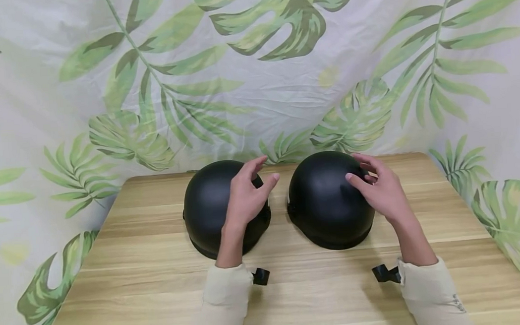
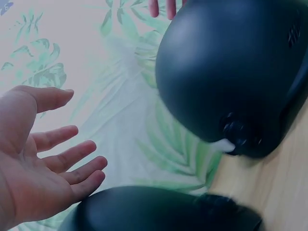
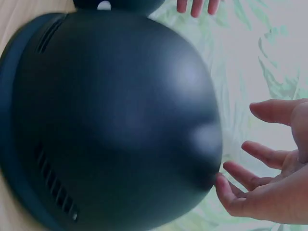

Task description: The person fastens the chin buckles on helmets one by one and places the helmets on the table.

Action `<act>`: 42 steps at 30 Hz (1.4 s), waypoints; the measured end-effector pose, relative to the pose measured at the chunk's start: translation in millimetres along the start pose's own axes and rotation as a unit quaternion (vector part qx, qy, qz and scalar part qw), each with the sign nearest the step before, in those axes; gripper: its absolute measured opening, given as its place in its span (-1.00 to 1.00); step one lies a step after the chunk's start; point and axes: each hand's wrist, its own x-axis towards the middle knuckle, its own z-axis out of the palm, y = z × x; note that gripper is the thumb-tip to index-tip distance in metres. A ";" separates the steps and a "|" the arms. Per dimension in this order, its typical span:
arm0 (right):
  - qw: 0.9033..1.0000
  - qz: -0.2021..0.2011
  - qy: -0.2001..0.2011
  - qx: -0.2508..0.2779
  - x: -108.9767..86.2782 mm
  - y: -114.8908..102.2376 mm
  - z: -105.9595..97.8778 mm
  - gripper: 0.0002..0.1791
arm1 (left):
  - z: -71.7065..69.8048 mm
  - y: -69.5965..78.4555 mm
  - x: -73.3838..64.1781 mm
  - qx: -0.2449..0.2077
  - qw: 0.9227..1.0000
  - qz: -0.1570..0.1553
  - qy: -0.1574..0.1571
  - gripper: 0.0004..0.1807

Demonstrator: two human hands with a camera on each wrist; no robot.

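On my feed, the right matte-black domed helmet [image 1: 327, 200] sits on the pale wood-grain surface [image 1: 312, 293] just left of my loosely spread right hand [image 1: 382, 190] — the left matte-black domed helmet [image 1: 206, 205] lies mostly left of my equally unclenched left hand [image 1: 246, 195] — contact unclear

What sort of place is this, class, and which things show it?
Probably an indoor space set up for demonstrations or filming: a leaf-print cloth hangs behind the wooden table, where two black helmets sit.
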 end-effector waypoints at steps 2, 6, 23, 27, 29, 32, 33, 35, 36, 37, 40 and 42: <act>1.000 0.001 0.003 -0.006 1.6 7.8 -2.8 -0.28 | 8.7 -0.7 1.1 -0.013 1.000 -0.008 -0.003 -0.42; 1.000 0.010 0.004 -0.012 6.2 22.8 -4.9 -0.30 | 26.4 -3.0 2.4 -0.036 0.999 -0.025 -0.015 -0.41; 0.992 0.090 -0.086 0.017 20.3 54.8 -15.7 -0.05 | 68.2 -15.3 -1.9 0.035 0.991 -0.055 -0.116 -0.20; 0.991 0.091 -0.093 0.019 22.2 59.9 -14.7 -0.02 | 69.2 -20.1 -2.3 0.039 0.990 -0.061 -0.120 -0.18; 0.991 0.087 -0.099 0.019 22.6 62.4 -16.0 -0.02 | 70.2 -22.5 -1.9 0.040 0.989 -0.063 -0.126 -0.17; 0.990 0.078 -0.112 0.019 22.6 65.8 -19.1 -0.02 | 71.3 -26.8 -0.9 0.038 0.988 -0.067 -0.132 -0.14; 0.990 0.076 -0.116 0.020 22.4 66.6 -20.2 -0.02 | 71.4 -28.1 -0.6 0.038 0.988 -0.068 -0.132 -0.13; 0.989 0.072 -0.124 0.022 22.0 68.0 -21.8 -0.02 | 71.8 -30.8 0.2 0.039 0.988 -0.073 -0.134 -0.10; 0.989 0.070 -0.127 0.023 21.9 68.5 -22.4 -0.01 | 72.0 -32.2 0.5 0.041 0.987 -0.075 -0.136 -0.09; 0.989 0.069 -0.128 0.025 21.8 69.1 -22.8 -0.01 | 72.2 -33.3 0.7 0.042 0.987 -0.078 -0.137 -0.09; 0.989 0.067 -0.127 0.028 21.6 69.7 -22.7 -0.02 | 73.2 -35.3 1.3 0.045 0.986 -0.084 -0.140 -0.07; 0.990 0.067 -0.121 0.032 21.7 69.5 -21.3 -0.03 | 74.1 -35.2 1.4 0.045 0.986 -0.085 -0.139 -0.07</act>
